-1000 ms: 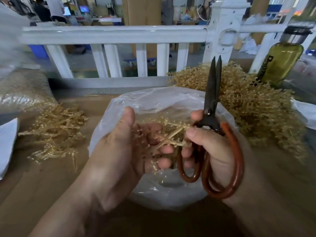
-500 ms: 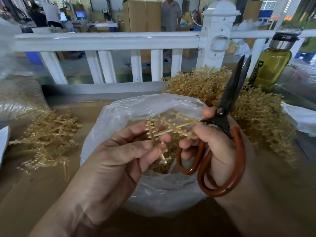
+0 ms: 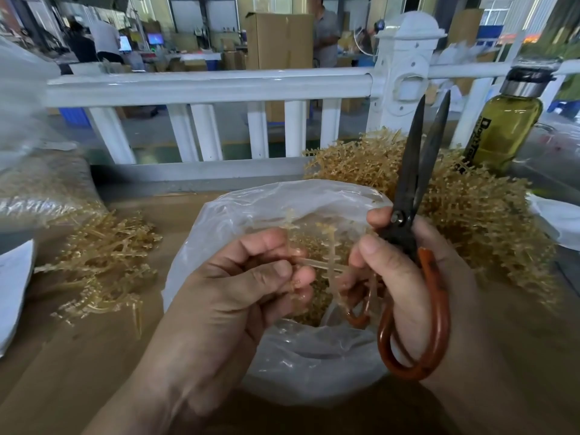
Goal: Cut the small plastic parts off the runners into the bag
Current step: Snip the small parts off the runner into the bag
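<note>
Brown workbench (image 3: pixel 78 356) before a white railing (image 3: pixel 204 86). Left hand (image 3: pixel 238 296) pinches one runner (image 3: pixel 317 262) above the open clear bag (image 3: pixel 314 372). Right hand (image 3: pixel 401 277) grips scissors (image 3: pixel 414 183), blades upright and barely parted. Step: positioning. Next, the blades must come down to the part stems.

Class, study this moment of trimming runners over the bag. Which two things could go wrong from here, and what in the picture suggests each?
1. The left hand pinches the runner close to its branches, so the scissors in the right hand could nick those fingertips during a cut.
2. Snipped parts could spring past the bag into the runner pile beside it.
</note>
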`<state>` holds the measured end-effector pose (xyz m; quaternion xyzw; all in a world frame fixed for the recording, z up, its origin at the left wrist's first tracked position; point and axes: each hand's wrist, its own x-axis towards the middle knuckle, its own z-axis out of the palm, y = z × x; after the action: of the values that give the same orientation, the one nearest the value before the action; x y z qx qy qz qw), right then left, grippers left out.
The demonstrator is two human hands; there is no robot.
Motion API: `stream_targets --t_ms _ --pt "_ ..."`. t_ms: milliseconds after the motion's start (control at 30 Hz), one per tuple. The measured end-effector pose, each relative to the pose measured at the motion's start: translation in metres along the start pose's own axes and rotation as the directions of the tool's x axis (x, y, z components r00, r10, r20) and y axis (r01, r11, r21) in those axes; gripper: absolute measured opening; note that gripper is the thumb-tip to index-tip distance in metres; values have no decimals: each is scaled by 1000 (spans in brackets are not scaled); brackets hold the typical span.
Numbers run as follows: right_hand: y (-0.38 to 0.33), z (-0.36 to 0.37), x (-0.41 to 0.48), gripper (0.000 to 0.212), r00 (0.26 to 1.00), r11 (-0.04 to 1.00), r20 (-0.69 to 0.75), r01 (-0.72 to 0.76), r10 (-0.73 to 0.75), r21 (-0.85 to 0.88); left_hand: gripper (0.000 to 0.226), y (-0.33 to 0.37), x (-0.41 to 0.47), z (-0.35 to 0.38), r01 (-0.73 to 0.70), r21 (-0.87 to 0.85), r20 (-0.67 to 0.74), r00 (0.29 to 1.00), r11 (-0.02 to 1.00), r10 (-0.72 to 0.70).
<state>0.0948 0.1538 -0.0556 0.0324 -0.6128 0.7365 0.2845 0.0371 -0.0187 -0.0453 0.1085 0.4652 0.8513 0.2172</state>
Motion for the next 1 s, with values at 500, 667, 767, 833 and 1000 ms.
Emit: stream_targets --t_ms 500,667,767,833,1000 --pt "-10 -9 7 51 999 956 -12 31 -36 -293 28 12 5 -10 -48 -137 3 999 989 49" --pt "-11 -7 1 48 989 896 148 81 -17 -436 5 14 10 -16 -193 -199 -184 970 961 157" --pt "-16 -8 -3 58 957 758 275 113 90 -642 5 14 10 -18 -257 -167 -214 952 952 219" --pt "-21 -8 -4 61 940 656 297 116 171 -746 4 13 11 -19 -301 -122 -222 937 946 270" --pt "-33 -2 -3 62 876 501 358 162 325 -850 10 15 9 -18 -409 3 -244 885 913 397"
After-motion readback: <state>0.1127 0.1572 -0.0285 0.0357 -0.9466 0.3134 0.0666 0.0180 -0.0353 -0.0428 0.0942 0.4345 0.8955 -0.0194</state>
